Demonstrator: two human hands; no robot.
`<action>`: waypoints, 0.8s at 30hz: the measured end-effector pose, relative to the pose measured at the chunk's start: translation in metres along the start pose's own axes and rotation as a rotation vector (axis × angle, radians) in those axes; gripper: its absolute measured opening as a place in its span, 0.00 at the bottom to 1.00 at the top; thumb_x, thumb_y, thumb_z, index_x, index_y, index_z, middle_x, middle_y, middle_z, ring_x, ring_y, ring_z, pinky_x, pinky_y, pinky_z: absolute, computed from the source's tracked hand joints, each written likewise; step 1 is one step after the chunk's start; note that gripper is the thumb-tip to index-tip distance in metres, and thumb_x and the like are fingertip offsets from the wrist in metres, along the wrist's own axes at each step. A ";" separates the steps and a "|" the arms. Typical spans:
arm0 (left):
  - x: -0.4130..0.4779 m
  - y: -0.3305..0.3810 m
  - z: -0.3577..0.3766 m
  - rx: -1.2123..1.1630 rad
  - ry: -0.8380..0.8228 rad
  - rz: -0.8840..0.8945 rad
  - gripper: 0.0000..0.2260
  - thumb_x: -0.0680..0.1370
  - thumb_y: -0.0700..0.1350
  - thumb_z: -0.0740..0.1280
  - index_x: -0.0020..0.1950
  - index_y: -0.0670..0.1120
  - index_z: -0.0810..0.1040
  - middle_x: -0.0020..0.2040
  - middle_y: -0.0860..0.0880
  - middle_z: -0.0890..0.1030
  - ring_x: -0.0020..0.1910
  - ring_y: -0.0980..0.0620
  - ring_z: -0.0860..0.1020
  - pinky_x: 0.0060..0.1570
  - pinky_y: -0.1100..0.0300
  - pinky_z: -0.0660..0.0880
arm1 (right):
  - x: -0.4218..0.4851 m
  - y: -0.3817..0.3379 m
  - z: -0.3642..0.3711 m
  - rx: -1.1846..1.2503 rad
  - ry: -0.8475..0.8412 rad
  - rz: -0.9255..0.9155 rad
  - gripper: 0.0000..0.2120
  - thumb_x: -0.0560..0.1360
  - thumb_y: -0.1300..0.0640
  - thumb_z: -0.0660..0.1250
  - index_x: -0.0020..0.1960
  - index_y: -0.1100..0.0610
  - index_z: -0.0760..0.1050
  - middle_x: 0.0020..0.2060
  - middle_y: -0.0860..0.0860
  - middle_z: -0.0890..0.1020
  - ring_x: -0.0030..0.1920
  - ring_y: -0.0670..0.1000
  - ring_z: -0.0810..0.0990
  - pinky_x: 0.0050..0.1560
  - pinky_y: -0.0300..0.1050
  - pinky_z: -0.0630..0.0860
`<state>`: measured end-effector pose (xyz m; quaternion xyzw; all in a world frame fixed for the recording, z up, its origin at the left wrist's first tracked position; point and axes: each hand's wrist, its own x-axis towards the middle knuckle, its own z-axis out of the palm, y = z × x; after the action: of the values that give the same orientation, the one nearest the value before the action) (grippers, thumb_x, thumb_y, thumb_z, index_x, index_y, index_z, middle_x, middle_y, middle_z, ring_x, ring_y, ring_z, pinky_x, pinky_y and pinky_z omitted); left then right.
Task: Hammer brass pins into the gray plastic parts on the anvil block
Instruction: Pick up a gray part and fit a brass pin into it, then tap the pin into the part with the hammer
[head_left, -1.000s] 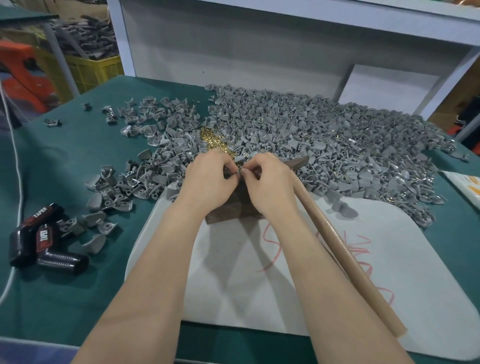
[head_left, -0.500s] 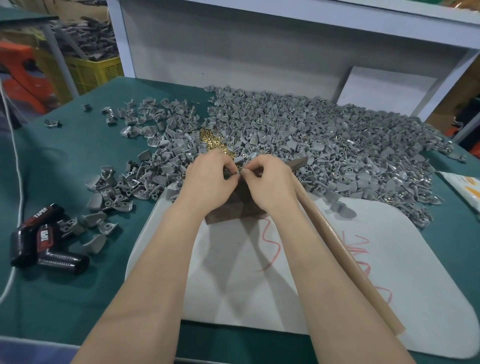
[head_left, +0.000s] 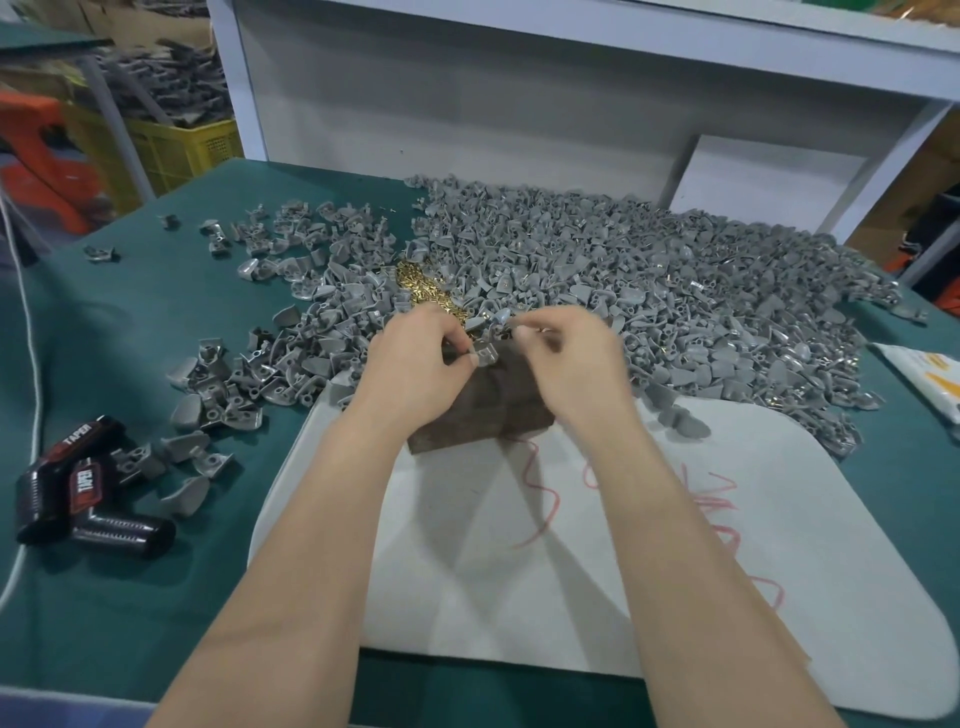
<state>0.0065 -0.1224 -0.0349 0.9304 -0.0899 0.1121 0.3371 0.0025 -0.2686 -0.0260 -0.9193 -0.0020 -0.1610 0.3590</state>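
Observation:
A dark anvil block (head_left: 483, 410) stands at the far edge of a white mat (head_left: 571, 582). My left hand (head_left: 421, 364) pinches a small gray plastic part (head_left: 484, 357) on top of the block. My right hand (head_left: 569, 358) is just right of that part, blurred, with its fingers curled. The tan hammer handle (head_left: 789, 644) runs along my right forearm and is hard to tell apart from it; the hammer head is hidden. A small heap of brass pins (head_left: 423, 288) lies just beyond my left hand.
A large pile of gray plastic parts (head_left: 675, 291) covers the green table behind the block, with looser ones to the left (head_left: 218, 410). Black clipper-like tools (head_left: 78, 493) lie at the left and a white packet (head_left: 930, 374) at the right edge.
My right hand has drawn away to the right from my left hand, opening a gap over the block. My left hand stays on the gray part.

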 end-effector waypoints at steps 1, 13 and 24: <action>0.000 0.000 0.000 -0.002 -0.001 -0.003 0.03 0.75 0.44 0.69 0.41 0.47 0.78 0.47 0.51 0.75 0.52 0.47 0.75 0.57 0.48 0.71 | 0.001 0.009 -0.010 -0.035 0.063 0.030 0.11 0.77 0.54 0.65 0.56 0.55 0.80 0.53 0.51 0.81 0.54 0.51 0.79 0.60 0.46 0.72; 0.000 0.000 0.000 -0.010 0.021 -0.005 0.03 0.75 0.44 0.69 0.42 0.47 0.80 0.45 0.54 0.75 0.48 0.51 0.74 0.57 0.50 0.72 | 0.001 0.045 -0.034 -0.194 -0.115 0.253 0.09 0.77 0.53 0.64 0.45 0.60 0.72 0.43 0.58 0.81 0.43 0.60 0.82 0.48 0.54 0.78; 0.001 -0.001 0.002 -0.014 0.022 0.001 0.03 0.75 0.44 0.69 0.40 0.49 0.79 0.43 0.55 0.74 0.47 0.52 0.75 0.55 0.54 0.72 | 0.006 0.054 -0.026 0.102 0.043 0.278 0.07 0.75 0.57 0.66 0.50 0.60 0.76 0.38 0.56 0.80 0.31 0.55 0.81 0.40 0.57 0.81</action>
<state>0.0081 -0.1229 -0.0371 0.9267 -0.0874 0.1221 0.3444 0.0073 -0.3270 -0.0420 -0.8876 0.1249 -0.1289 0.4241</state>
